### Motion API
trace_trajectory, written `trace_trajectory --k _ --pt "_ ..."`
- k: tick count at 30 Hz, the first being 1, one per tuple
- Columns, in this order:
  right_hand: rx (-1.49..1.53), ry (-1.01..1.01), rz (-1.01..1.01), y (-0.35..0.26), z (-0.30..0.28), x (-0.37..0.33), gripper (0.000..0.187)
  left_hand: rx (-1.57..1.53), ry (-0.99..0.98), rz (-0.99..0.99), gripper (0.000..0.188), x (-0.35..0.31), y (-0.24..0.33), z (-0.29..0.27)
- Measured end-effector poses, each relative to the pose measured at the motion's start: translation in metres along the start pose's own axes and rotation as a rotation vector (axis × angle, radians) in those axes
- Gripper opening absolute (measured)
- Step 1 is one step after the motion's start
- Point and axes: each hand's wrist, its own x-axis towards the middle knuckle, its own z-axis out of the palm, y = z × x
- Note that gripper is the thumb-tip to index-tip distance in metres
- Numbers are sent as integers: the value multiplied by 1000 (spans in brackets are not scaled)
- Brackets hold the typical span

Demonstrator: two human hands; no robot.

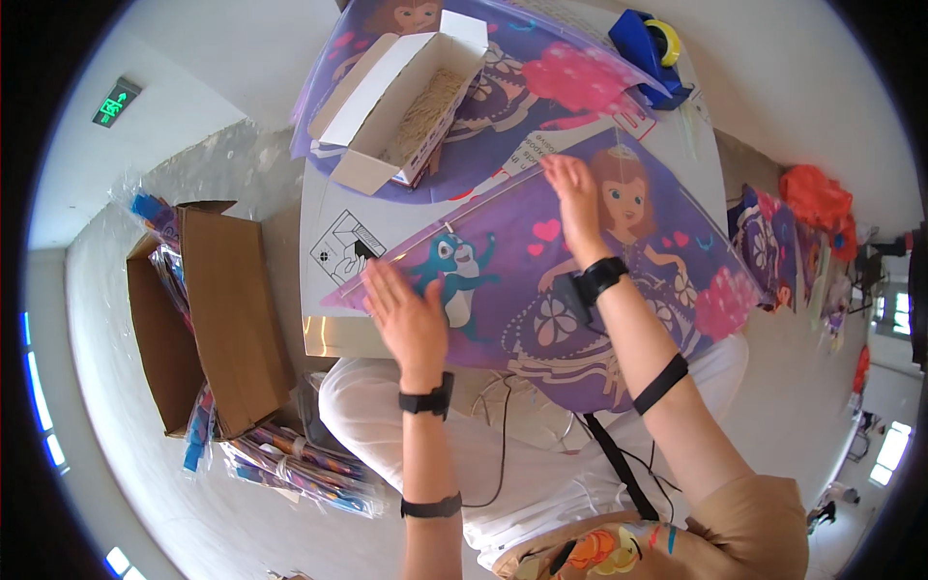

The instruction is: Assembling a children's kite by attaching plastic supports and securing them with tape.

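Note:
A purple kite [503, 280] with cartoon pictures lies spread over the table edge and my lap. My left hand [408, 314] rests flat, fingers apart, on its left part near a blue cartoon animal. My right hand [572, 198] lies flat farther up, fingers on the kite's top edge beside a cartoon girl. Neither hand grips anything. Black bands sit on both wrists and forearms.
A white open box [387, 101] of thin sticks sits on a second purple kite [541, 77] at the table's far side. A blue tape dispenser [650, 50] lies far right. A brown carton [208, 309] with packed kites stands at my left; more kites [773, 242] lie right.

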Motion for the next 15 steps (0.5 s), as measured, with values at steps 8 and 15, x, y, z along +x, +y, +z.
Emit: trace_trajectory --k 8,15 --pt "-331 -47 -87 -11 -19 22 24 -42 174 -143 69 1 -28 -4" --pt "-630 -87 -385 -59 -38 27 22 -122 -44 557 62 25 55 14"
